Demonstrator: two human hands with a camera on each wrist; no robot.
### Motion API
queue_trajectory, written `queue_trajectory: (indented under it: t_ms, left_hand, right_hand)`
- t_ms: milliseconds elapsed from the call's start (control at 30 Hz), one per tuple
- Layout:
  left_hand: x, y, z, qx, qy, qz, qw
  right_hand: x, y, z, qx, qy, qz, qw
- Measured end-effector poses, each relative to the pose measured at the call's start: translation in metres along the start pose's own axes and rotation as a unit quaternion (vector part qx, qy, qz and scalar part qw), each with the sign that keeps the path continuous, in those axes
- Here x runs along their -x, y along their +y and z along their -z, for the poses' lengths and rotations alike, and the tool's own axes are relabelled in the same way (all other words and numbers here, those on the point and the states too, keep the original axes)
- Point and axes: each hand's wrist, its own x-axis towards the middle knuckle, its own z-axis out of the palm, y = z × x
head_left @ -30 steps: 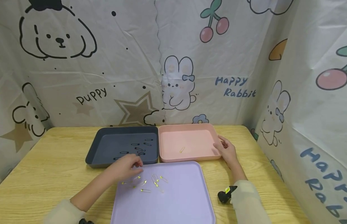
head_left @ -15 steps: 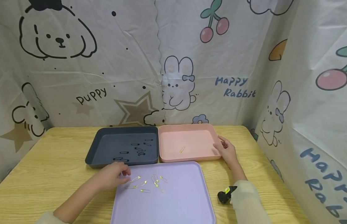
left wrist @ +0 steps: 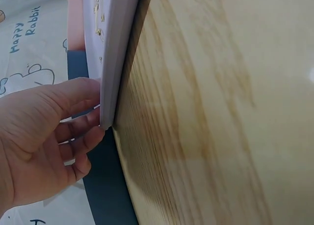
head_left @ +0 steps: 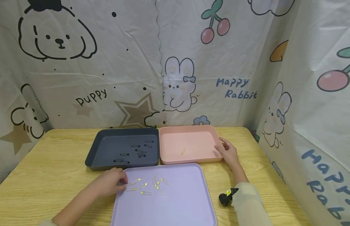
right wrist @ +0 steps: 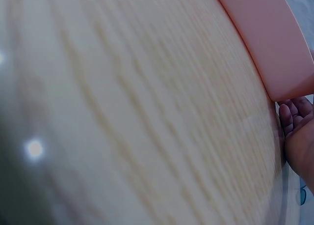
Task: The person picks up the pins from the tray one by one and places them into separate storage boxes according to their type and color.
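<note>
At the upper left corner of the lavender tray (head_left: 175,204), my left hand (head_left: 108,182) has its thumb over the rim. In the left wrist view, the fingers (left wrist: 81,144) bend against the tray's outer edge. Several gold safety pins (head_left: 146,193) lie in the upper left of this tray. My right hand (head_left: 229,153) holds the right wall of the pink tray (head_left: 201,135), thumb over the rim. One gold safety pin (head_left: 183,151) lies in it. The right wrist view shows curled fingers (right wrist: 287,116) by the pink wall.
A dark grey tray (head_left: 105,146) with several black safety pins (head_left: 141,153) adjoins the pink tray on the left. All three trays sit on a wooden table (head_left: 45,163). Printed cloth (head_left: 129,72) hangs behind and at the sides.
My left hand has moved left and down, from over the lavender tray's pins to its upper left corner, uncovering pins in both trays. The right hand stays in place.
</note>
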Motion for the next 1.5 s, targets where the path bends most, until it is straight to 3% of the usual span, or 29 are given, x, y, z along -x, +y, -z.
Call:
queue_trajectory:
  t_ms: [300, 500, 633, 800, 1033, 1500]
  left_hand:
    - [-0.0005, 0.0005, -0.0048, -0.012, 0.026, -0.010, 0.9995]
    - [-0.0002, 0.0044, -0.0063, -0.024, 0.041, 0.001, 0.9989]
    - [-0.0018, 0.0054, -0.0074, -0.031, 0.045, 0.013, 0.9984]
    - [-0.0027, 0.0038, -0.0092, -0.038, 0.053, 0.002, 0.9979]
    - [-0.0011, 0.0074, -0.0067, -0.026, 0.042, 0.024, 0.9985]
    - [-0.0037, 0.0044, -0.0105, -0.078, 0.073, -0.005, 0.9942]
  right_hand:
    - [0.0011, 0.0000, -0.0003, 0.000, 0.001, 0.006, 1.000]
    - [0.0011, -0.0003, -0.0003, 0.004, 0.003, 0.004, 1.000]
    - [0.0010, -0.0010, -0.0002, -0.001, 0.000, 0.002, 1.000]
    - [0.0009, -0.0014, -0.0002, -0.003, -0.001, -0.001, 1.000]
    - [0.0012, -0.0007, 0.0002, -0.002, -0.001, 0.005, 1.000]
    - [-0.0006, -0.0001, -0.0002, 0.001, 0.009, 0.007, 1.000]
